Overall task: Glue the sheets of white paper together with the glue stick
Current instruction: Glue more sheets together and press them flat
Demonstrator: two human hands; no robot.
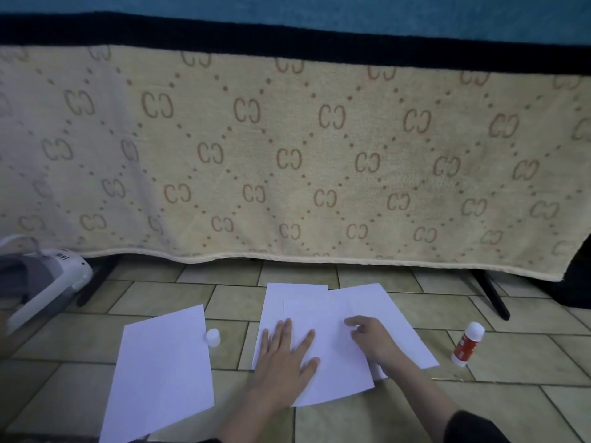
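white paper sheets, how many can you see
4: one sheet lies apart at left; three overlap under the hands, top sheet, back-left sheet, right sheet. More may be hidden beneath.

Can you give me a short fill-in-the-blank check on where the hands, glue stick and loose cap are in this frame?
1. The left hand lies flat on the overlapped ____ sheets.
2. The glue stick stands on the floor tiles to the ____ of both hands.
3. The loose white cap sits at the edge of the ____ sheet.
4. The right hand holds ____.

Missing words: white; right; separate; nothing
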